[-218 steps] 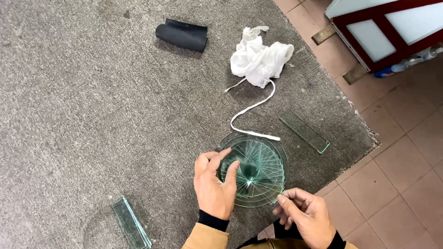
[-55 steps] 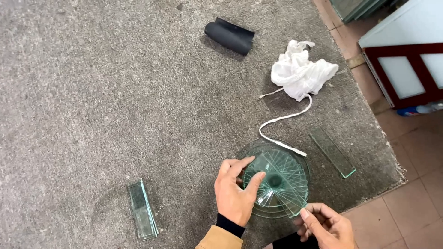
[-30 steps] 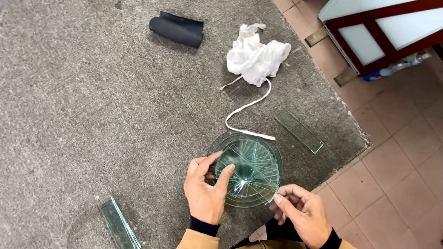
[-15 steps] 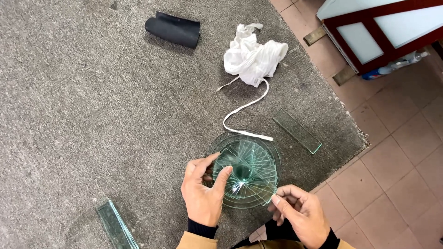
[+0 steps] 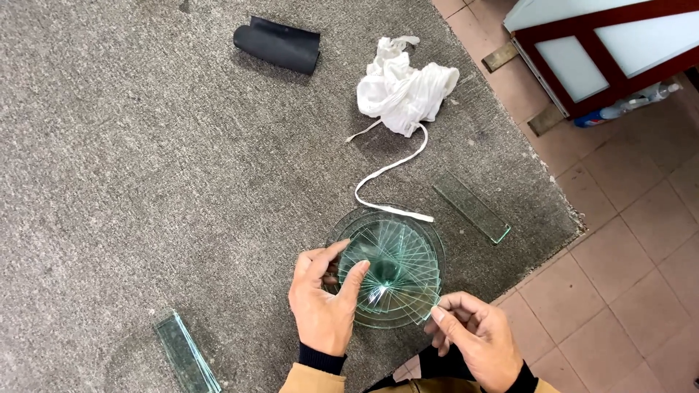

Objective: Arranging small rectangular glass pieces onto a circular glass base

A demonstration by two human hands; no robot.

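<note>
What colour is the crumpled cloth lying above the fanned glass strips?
White; the crumpled cloth, with a long white strap trailing from it, shows clearly in the head view.

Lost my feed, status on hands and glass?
Left hand pressing the glass fan. Right hand pinching its edge strip. White cord lies against the rim.

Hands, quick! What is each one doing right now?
Left hand: open, fingers resting on the fanned glass strips.
Right hand: pinching the edge of a glass strip in the fan.
</note>
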